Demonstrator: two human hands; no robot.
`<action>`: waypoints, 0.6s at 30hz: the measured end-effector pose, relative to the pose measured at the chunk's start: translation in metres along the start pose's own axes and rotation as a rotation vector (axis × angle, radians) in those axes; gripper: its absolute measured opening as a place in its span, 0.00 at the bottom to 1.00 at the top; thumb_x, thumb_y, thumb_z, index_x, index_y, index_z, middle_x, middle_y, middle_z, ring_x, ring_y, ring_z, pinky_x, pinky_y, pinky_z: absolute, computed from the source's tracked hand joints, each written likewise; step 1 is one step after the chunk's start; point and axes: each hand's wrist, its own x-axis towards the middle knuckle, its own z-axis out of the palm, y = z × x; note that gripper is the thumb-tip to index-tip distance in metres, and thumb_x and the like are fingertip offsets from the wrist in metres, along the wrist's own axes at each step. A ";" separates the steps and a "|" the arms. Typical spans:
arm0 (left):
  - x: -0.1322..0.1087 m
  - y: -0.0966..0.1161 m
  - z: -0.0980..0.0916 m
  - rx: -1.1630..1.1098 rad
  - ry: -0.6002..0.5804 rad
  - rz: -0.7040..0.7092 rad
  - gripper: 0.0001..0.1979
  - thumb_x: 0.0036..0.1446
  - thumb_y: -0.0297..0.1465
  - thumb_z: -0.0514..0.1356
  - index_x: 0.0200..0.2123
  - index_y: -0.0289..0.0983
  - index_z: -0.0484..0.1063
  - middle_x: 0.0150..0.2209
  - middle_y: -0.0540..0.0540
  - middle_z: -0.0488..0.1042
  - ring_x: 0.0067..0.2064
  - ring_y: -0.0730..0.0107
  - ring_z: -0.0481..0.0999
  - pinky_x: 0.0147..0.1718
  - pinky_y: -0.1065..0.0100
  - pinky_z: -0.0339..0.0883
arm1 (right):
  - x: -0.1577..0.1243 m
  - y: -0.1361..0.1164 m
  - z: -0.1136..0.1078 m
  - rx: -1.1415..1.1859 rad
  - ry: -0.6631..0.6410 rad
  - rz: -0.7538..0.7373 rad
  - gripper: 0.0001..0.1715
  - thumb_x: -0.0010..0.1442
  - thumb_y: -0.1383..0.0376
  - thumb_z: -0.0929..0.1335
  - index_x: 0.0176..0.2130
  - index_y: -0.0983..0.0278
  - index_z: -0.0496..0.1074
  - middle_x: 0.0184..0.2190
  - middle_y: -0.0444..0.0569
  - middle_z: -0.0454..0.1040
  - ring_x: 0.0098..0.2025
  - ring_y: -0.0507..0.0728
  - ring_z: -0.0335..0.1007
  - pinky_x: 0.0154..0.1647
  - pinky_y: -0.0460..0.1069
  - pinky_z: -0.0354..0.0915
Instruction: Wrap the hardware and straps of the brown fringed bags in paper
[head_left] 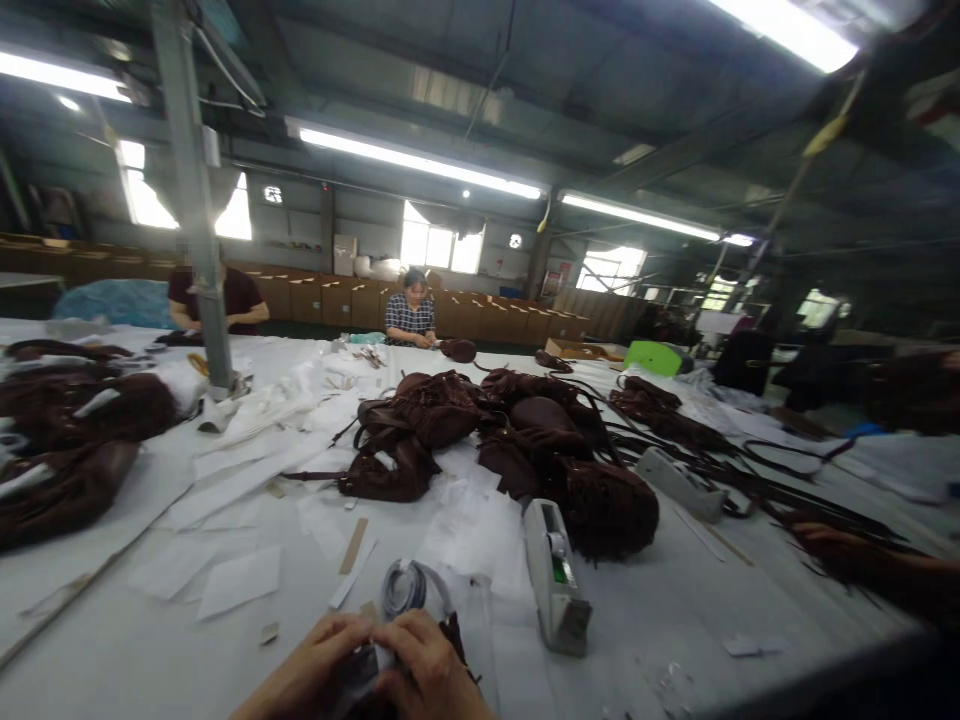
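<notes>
At the bottom edge of the view my left hand [315, 665] and my right hand [431, 670] are pressed together, fingers curled round a small dark piece with white wrapping [364, 668]. A loop of clear tape [401, 588] lies just beyond my fingers. A white tape dispenser [555, 575] stands to the right of my right hand on the white table [135, 650]. A pile of brown fringed bags [517, 440] lies in the middle of the table.
More brown bags [67, 440] are heaped at the left, and dark straps [787, 480] trail at the right. White paper sheets [240, 580] litter the table. A grey pillar [199, 200] rises from it. Two people [410, 310] sit working at the far side.
</notes>
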 end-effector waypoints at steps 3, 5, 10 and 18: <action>0.011 -0.008 0.001 0.093 -0.002 0.036 0.26 0.37 0.55 0.66 0.26 0.37 0.77 0.27 0.46 0.76 0.34 0.60 0.72 0.36 0.66 0.66 | 0.000 0.013 0.009 -0.115 -0.029 -0.072 0.17 0.57 0.64 0.71 0.47 0.63 0.68 0.42 0.49 0.71 0.47 0.56 0.67 0.51 0.46 0.64; 0.017 -0.011 0.002 0.172 -0.056 0.069 0.27 0.35 0.57 0.64 0.22 0.38 0.76 0.25 0.46 0.76 0.34 0.58 0.72 0.36 0.65 0.67 | 0.001 0.019 0.013 -0.215 -0.059 -0.117 0.18 0.58 0.59 0.70 0.46 0.64 0.67 0.41 0.49 0.72 0.46 0.56 0.67 0.50 0.47 0.64; 0.021 -0.010 0.005 0.190 0.036 0.121 0.23 0.36 0.54 0.66 0.23 0.39 0.78 0.27 0.46 0.78 0.38 0.53 0.73 0.42 0.62 0.66 | 0.008 0.014 0.010 -0.446 -0.077 -0.204 0.16 0.64 0.60 0.64 0.48 0.66 0.64 0.40 0.51 0.71 0.42 0.58 0.65 0.47 0.51 0.63; -0.016 0.022 0.014 -0.035 -0.167 0.098 0.16 0.47 0.43 0.66 0.31 0.35 0.77 0.29 0.46 0.75 0.32 0.66 0.71 0.31 0.70 0.65 | 0.014 -0.003 -0.006 -0.372 -0.070 -0.118 0.08 0.66 0.62 0.61 0.42 0.62 0.66 0.39 0.49 0.69 0.42 0.58 0.63 0.45 0.53 0.60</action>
